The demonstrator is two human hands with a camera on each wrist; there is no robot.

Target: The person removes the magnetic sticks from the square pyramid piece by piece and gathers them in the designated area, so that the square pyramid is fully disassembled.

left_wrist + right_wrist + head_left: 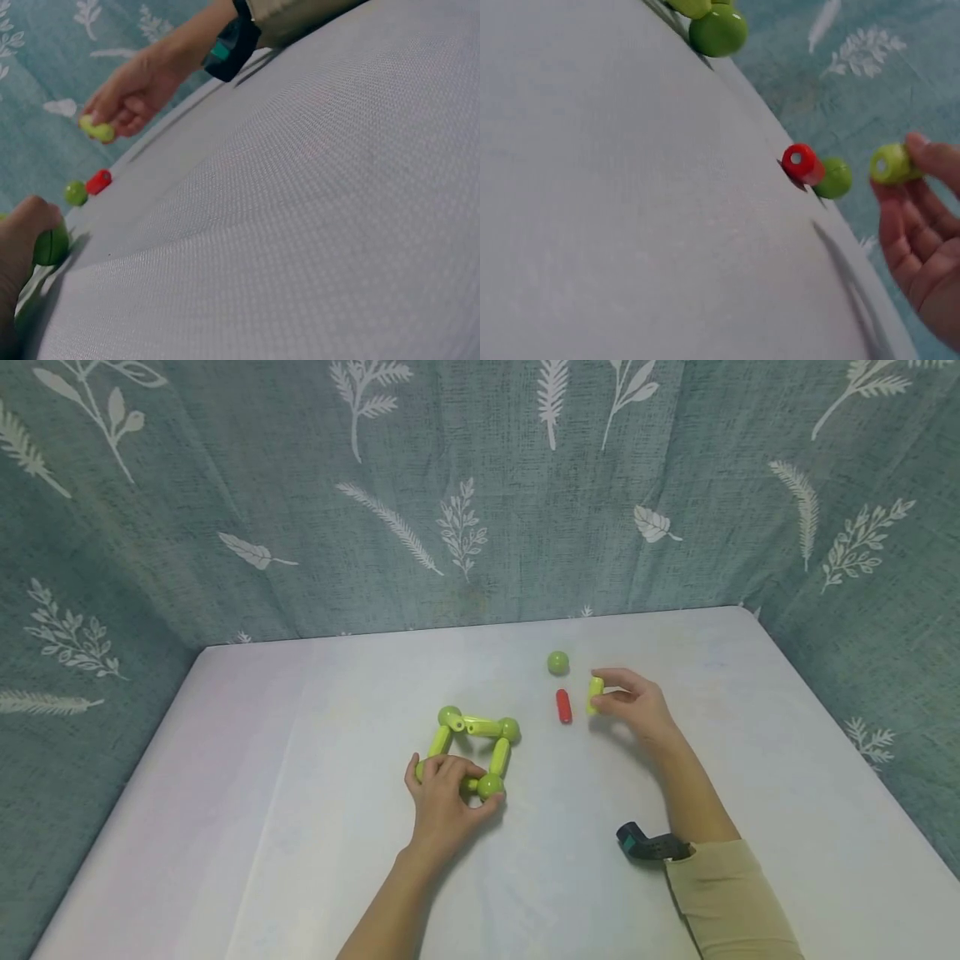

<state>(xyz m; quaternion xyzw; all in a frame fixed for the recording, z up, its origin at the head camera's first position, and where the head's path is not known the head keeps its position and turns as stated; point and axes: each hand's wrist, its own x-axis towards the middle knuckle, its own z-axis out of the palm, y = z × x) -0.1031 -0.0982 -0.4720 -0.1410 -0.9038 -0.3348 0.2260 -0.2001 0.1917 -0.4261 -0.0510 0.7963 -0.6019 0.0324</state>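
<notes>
My left hand (pixel 444 806) holds the near side of a four-sided shape of magnetic rods and balls (pixel 500 757) on the table. Its thumb is at the near right green ball (pixel 491 787), and its fingers cover much of the near rod and part of the near left ball. To the right, my right hand (pixel 639 703) pinches a yellow-green magnetic rod (pixel 596 695) between thumb and fingertips, above the table. A pale disc shows in that rod's end (pixel 881 166) in the right wrist view. Just left of it lies a red magnetic rod (pixel 564 706), with a loose green ball (pixel 558 662) behind.
The white table (pixel 337 860) reaches back to a teal curtain (pixel 300 485) with white leaf prints, which also hangs at both sides. A dark strapped device (pixel 652 845) sits on my right wrist, beside a tan sleeve (pixel 723 893).
</notes>
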